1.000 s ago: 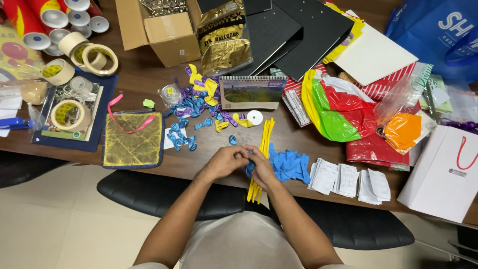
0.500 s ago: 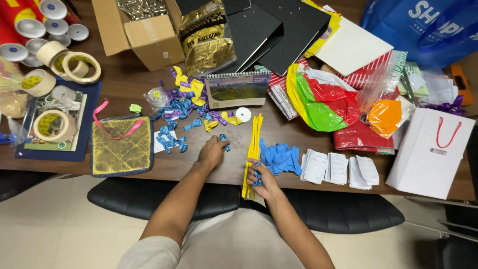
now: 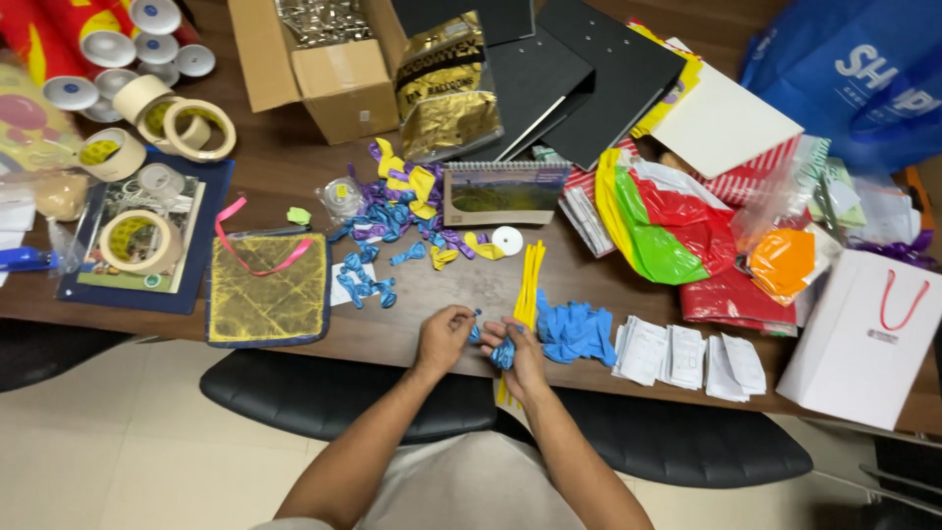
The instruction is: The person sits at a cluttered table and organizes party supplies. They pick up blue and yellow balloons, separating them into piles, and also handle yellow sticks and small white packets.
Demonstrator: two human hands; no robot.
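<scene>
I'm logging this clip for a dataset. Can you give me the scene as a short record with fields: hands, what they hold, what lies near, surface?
left hand: pinching a small blue balloon at the fingers
right hand: gripping a bunch of blue balloons
just right of hands: blue balloon pile, yellow sticks
farther right: paper slips
left of hands: yellow pouch
behind: loose balloons, calendar
surface: brown table

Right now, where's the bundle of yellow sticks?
Head view: the yellow sticks lie on the table's near edge, between the right hand and the blue balloon pile.
</scene>
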